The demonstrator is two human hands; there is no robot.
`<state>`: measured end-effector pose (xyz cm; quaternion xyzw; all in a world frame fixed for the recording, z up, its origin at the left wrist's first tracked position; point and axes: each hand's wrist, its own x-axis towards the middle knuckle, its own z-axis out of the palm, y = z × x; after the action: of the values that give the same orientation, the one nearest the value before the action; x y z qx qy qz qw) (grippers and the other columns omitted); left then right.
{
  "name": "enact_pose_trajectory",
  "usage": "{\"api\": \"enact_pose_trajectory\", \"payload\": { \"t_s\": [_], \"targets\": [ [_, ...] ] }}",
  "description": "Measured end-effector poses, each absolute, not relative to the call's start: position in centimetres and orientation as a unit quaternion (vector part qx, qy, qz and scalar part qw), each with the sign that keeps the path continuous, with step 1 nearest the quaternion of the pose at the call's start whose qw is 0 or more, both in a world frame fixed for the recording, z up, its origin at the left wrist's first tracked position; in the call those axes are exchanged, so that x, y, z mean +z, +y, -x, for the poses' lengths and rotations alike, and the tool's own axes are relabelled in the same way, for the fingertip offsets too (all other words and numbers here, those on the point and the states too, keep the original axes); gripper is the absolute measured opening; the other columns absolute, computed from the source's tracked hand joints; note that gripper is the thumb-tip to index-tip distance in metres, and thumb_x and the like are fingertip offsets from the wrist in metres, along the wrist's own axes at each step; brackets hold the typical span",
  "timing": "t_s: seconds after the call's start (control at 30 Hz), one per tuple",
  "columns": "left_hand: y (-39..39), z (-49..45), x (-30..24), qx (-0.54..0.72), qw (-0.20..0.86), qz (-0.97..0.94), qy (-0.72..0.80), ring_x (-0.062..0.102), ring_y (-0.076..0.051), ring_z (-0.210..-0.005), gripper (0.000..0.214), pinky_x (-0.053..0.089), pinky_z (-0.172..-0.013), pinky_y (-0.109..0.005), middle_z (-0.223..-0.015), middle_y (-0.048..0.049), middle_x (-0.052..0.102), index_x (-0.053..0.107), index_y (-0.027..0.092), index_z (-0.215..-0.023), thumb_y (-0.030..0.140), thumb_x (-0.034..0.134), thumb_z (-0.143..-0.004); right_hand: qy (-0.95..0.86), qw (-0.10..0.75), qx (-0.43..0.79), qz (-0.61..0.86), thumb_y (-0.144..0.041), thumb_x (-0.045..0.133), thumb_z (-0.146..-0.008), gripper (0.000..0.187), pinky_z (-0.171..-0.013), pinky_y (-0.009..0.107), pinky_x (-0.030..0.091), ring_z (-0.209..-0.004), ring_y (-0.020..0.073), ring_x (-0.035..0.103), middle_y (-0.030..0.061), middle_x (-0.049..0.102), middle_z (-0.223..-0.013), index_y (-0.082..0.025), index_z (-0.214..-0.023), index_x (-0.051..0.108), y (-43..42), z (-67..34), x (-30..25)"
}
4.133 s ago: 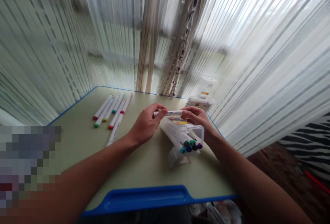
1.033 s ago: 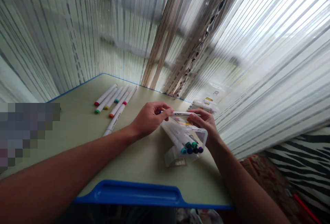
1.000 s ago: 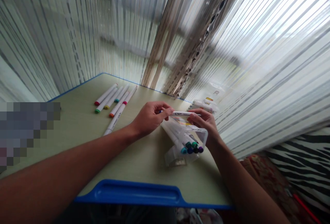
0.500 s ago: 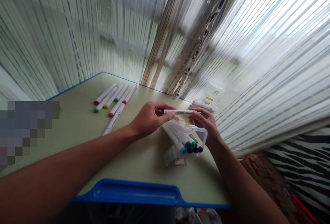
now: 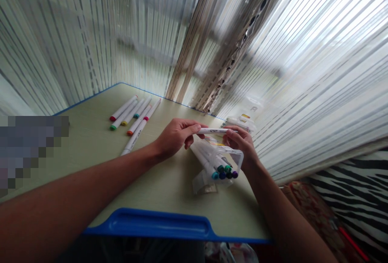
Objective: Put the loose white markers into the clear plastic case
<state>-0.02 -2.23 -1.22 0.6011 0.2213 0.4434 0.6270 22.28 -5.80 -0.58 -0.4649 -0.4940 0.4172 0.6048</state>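
Observation:
A white marker (image 5: 215, 131) is held level between my two hands above the table. My left hand (image 5: 178, 135) pinches its left end, and the fingers now cover the dark blue tip there. My right hand (image 5: 241, 142) grips the other end with thumb and fingers. Below my right hand is a clear plastic case (image 5: 239, 154), tilted toward me, its open end showing several markers (image 5: 222, 170) with teal, green, blue and purple ends. Whether my right hand also supports the case I cannot tell.
Several white markers (image 5: 130, 115) with coloured ends lie at the table's left back. Another clear case (image 5: 242, 123) stands at the right back, near a string curtain (image 5: 145, 32). The table (image 5: 145, 182) has a blue front edge with a tray groove (image 5: 160, 224).
My left fingers have shifted on the marker, the thumb now over its dark blue end, which showed before. My right hand and the case have hardly moved.

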Motion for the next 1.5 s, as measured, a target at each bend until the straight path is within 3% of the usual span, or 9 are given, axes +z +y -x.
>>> {"api": "enact_pose_trajectory", "payload": {
  "t_s": [0.43,0.67,1.13,1.3,1.5],
  "targets": [
    [-3.0,0.3,-0.6,0.453,0.602,-0.625,0.203,0.047,-0.007,-0.049,0.04,0.039,-0.049,-0.023,-0.084,-0.0131,0.077,0.076,0.004,-0.113,0.028,0.069,-0.082,-0.483,0.612,0.431,0.455,-0.039,0.084,-0.065,0.026,-0.041,0.023,0.032,-0.042,0.0088,0.045,-0.0037,0.059,-0.055,-0.021,-0.081,0.073,-5.8,-22.3,-0.3],
    [-2.6,0.3,-1.1,0.455,0.639,-0.597,0.173,0.048,-0.008,-0.049,0.04,0.039,-0.048,-0.025,-0.089,-0.0159,0.077,0.076,0.003,-0.11,0.025,0.065,-0.079,-0.482,0.613,0.438,0.447,-0.038,0.085,-0.063,0.024,-0.04,0.023,0.03,-0.041,0.0087,0.043,-0.0042,0.055,-0.05,-0.021,-0.075,0.073,-5.9,-22.4,-0.2],
    [-2.3,0.0,-1.2,0.472,0.523,-0.656,0.272,0.051,-0.008,-0.054,0.027,0.041,-0.051,-0.02,-0.076,-0.0046,0.072,0.075,0.008,-0.095,0.029,0.073,-0.079,-0.482,0.595,0.429,0.479,-0.037,0.092,-0.055,0.027,-0.042,0.023,0.033,-0.044,0.01,0.049,-0.0008,0.064,-0.053,-0.021,-0.069,0.075,-6.4,-21.8,-0.1],
    [-2.0,0.0,-1.5,0.471,0.522,-0.659,0.269,0.061,-0.012,-0.068,0.033,0.046,-0.06,-0.021,-0.078,-0.0037,0.07,0.073,0.009,-0.091,0.038,0.08,-0.075,-0.489,0.592,0.427,0.477,-0.036,0.093,-0.054,0.028,-0.044,0.022,0.038,-0.046,0.0101,0.053,0.0,0.066,-0.056,-0.02,-0.072,0.077,-6.4,-21.9,-0.3],
    [-1.8,0.0,-1.7,0.472,0.505,-0.671,0.269,0.059,-0.012,-0.066,0.035,0.045,-0.059,-0.021,-0.076,-0.003,0.069,0.073,0.011,-0.088,0.042,0.08,-0.076,-0.495,0.588,0.431,0.473,-0.035,0.094,-0.055,0.029,-0.044,0.021,0.04,-0.046,0.0095,0.054,0.0001,0.067,-0.056,-0.02,-0.074,0.078,-6.5,-21.9,-0.3]
  ]
}}
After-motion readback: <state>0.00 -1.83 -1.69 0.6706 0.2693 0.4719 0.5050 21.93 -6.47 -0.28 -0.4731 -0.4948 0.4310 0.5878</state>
